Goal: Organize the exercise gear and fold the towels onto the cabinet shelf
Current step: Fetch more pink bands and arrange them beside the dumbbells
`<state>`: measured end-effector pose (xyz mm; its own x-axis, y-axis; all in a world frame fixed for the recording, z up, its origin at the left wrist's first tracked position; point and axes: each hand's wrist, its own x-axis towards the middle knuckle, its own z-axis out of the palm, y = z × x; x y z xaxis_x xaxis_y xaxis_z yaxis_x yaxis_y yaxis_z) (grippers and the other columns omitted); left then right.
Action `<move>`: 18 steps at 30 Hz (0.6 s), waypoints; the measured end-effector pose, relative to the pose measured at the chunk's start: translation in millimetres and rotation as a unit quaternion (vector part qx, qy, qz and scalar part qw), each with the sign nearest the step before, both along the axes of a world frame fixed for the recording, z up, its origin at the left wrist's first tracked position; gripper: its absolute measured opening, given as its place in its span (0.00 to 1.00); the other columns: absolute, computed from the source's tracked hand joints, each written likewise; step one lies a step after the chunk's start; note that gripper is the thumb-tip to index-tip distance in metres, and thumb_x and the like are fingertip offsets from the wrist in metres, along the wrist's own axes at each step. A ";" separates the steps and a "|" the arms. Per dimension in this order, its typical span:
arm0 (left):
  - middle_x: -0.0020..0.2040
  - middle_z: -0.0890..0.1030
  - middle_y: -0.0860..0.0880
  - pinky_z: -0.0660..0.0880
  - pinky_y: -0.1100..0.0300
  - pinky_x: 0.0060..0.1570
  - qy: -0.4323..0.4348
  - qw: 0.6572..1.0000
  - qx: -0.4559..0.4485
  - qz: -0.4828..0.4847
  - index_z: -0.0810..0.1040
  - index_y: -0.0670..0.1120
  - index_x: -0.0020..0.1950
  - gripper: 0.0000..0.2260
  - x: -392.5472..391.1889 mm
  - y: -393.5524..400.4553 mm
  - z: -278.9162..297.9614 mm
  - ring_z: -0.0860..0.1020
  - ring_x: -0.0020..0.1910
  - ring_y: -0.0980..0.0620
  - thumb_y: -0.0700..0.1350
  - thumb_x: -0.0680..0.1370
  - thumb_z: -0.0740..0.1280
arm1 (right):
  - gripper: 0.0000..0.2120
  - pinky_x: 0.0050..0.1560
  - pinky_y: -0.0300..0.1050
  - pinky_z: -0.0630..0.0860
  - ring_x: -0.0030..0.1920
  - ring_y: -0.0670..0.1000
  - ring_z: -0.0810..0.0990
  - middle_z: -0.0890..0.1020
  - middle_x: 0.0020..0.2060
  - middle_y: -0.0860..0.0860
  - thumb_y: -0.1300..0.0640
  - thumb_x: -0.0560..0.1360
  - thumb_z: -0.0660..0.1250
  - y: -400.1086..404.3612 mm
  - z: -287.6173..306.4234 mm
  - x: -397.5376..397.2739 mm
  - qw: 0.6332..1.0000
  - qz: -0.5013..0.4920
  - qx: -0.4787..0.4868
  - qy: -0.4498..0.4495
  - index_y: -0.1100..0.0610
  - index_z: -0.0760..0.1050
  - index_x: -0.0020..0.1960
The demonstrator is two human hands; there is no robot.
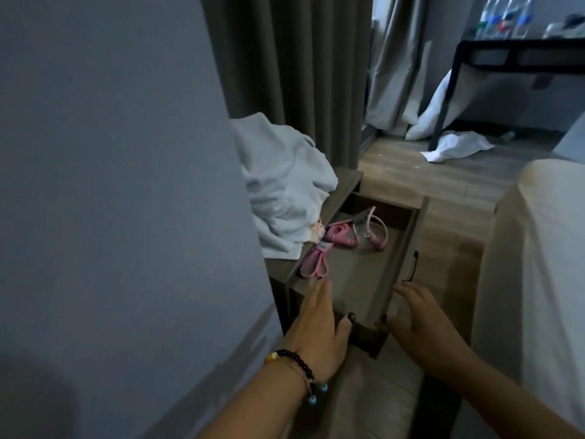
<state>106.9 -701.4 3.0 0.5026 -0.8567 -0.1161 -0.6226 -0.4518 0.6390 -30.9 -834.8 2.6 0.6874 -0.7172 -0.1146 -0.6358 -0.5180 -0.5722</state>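
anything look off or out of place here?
Yes. White towels sit in a crumpled, unfolded heap on the cabinet top. The drawer stands open, pink exercise bands lying loose inside. More white cloth lies on the floor by the black table.
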 end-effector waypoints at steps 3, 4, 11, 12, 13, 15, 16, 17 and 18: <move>0.79 0.42 0.52 0.43 0.64 0.71 0.033 0.999 0.015 0.007 0.41 0.48 0.79 0.32 21.6 -37.6 5.9 0.42 0.77 0.56 0.53 0.82 0.57 | 0.32 0.70 0.44 0.62 0.73 0.49 0.61 0.57 0.75 0.49 0.51 0.77 0.67 -30.7 13.7 13.2 0.998 -0.020 0.047 0.021 0.52 0.57 0.76; 0.79 0.42 0.52 0.43 0.64 0.72 0.037 0.999 0.021 0.008 0.42 0.48 0.79 0.32 27.7 -49.1 10.6 0.43 0.77 0.55 0.53 0.82 0.57 | 0.32 0.70 0.45 0.62 0.73 0.49 0.61 0.57 0.75 0.49 0.51 0.76 0.67 -40.5 19.0 16.4 0.998 -0.018 0.054 0.027 0.52 0.58 0.76; 0.80 0.46 0.47 0.46 0.59 0.76 0.033 0.998 0.039 0.021 0.45 0.44 0.79 0.32 58.5 -135.3 40.7 0.46 0.78 0.53 0.49 0.82 0.59 | 0.28 0.66 0.41 0.63 0.71 0.50 0.64 0.61 0.73 0.49 0.53 0.76 0.67 -120.1 44.0 45.0 0.993 0.026 0.110 0.028 0.52 0.62 0.73; 0.80 0.47 0.47 0.47 0.59 0.76 0.036 0.998 0.042 0.026 0.46 0.44 0.79 0.32 60.8 -144.9 40.0 0.47 0.78 0.52 0.49 0.82 0.60 | 0.28 0.66 0.40 0.62 0.71 0.49 0.64 0.61 0.73 0.48 0.53 0.76 0.67 -129.8 42.5 48.4 0.992 0.038 0.115 0.031 0.52 0.62 0.73; 0.80 0.48 0.47 0.48 0.57 0.76 0.043 0.998 0.045 0.033 0.46 0.44 0.79 0.32 62.7 -154.7 38.1 0.47 0.78 0.52 0.48 0.81 0.60 | 0.28 0.65 0.39 0.62 0.71 0.49 0.64 0.61 0.73 0.48 0.53 0.76 0.67 -140.5 39.9 51.1 0.991 0.049 0.122 0.037 0.52 0.62 0.73; 0.80 0.49 0.48 0.51 0.55 0.76 0.065 0.995 0.048 0.054 0.47 0.45 0.79 0.32 65.0 -174.0 32.5 0.48 0.78 0.53 0.48 0.81 0.61 | 0.28 0.65 0.38 0.62 0.70 0.47 0.65 0.60 0.73 0.47 0.53 0.76 0.67 -162.8 34.0 55.0 0.986 0.066 0.142 0.050 0.51 0.62 0.73; 0.80 0.49 0.49 0.51 0.54 0.76 0.076 0.994 0.049 0.065 0.47 0.46 0.79 0.32 65.8 -182.9 28.8 0.48 0.78 0.54 0.48 0.81 0.61 | 0.27 0.64 0.37 0.63 0.68 0.46 0.66 0.60 0.73 0.47 0.53 0.77 0.67 -173.7 31.2 56.6 0.984 0.075 0.150 0.057 0.51 0.62 0.73; 0.79 0.49 0.50 0.49 0.55 0.76 0.086 0.992 0.052 0.073 0.47 0.47 0.79 0.32 66.6 -191.8 24.5 0.47 0.78 0.54 0.48 0.81 0.61 | 0.27 0.62 0.34 0.63 0.66 0.44 0.67 0.60 0.73 0.47 0.53 0.77 0.66 -184.8 28.2 59.3 0.982 0.083 0.155 0.063 0.51 0.63 0.73; 0.79 0.48 0.50 0.48 0.57 0.76 0.096 0.991 0.057 0.078 0.46 0.48 0.79 0.32 67.5 -199.6 20.4 0.47 0.78 0.54 0.48 0.81 0.61 | 0.27 0.61 0.33 0.63 0.64 0.43 0.67 0.60 0.73 0.47 0.54 0.77 0.66 -195.1 25.5 62.0 0.981 0.088 0.158 0.068 0.51 0.63 0.73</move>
